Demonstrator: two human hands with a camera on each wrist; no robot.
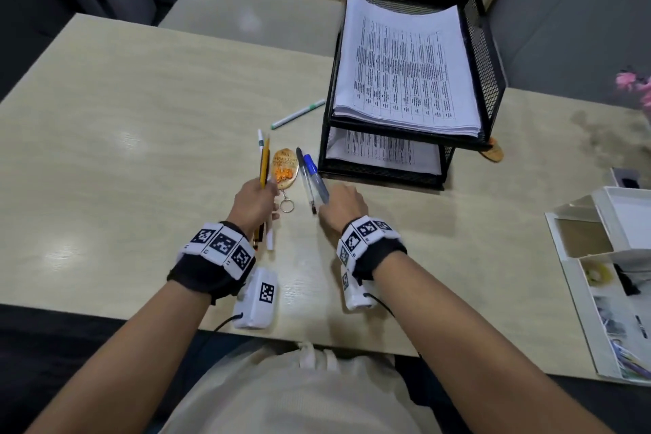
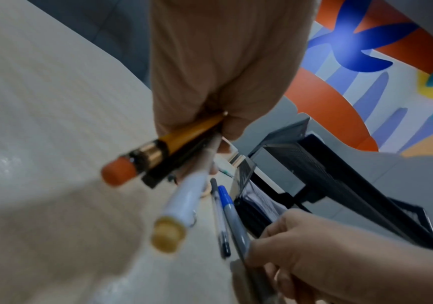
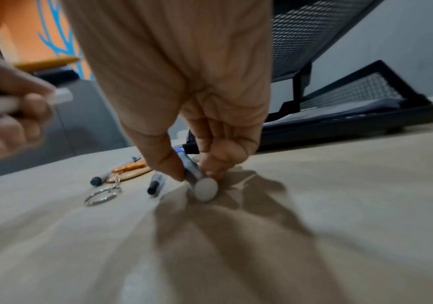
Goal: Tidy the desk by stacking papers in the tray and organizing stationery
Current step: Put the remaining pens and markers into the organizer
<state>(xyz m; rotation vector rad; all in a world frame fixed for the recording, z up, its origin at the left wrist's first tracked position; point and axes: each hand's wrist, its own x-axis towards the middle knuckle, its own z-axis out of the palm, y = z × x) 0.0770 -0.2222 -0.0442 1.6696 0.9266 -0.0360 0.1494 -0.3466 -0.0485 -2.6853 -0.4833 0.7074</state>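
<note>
My left hand (image 1: 255, 199) grips a bundle: a yellow pencil (image 1: 265, 166), a dark pencil and a white pen (image 2: 184, 197), their ends pointing back past my wrist. My right hand (image 1: 339, 203) pinches the rear of a grey marker with a blue cap (image 1: 314, 171), thumb and fingers on its barrel (image 3: 193, 170), low at the desk. A clear ballpoint pen (image 1: 305, 180) lies right beside the marker. Another white pen with green trim (image 1: 297, 113) lies farther back. The black mesh two-tier tray (image 1: 488, 46) holds stacked printed papers (image 1: 405, 67) on both levels.
An orange oval keychain (image 1: 284, 169) with a metal ring (image 3: 101, 197) lies between my hands. A white box organizer (image 1: 599, 275) sits at the desk's right edge. Pink flowers (image 1: 634, 81) stand at the far right. A small wooden item (image 1: 493, 151) peeks from behind the tray.
</note>
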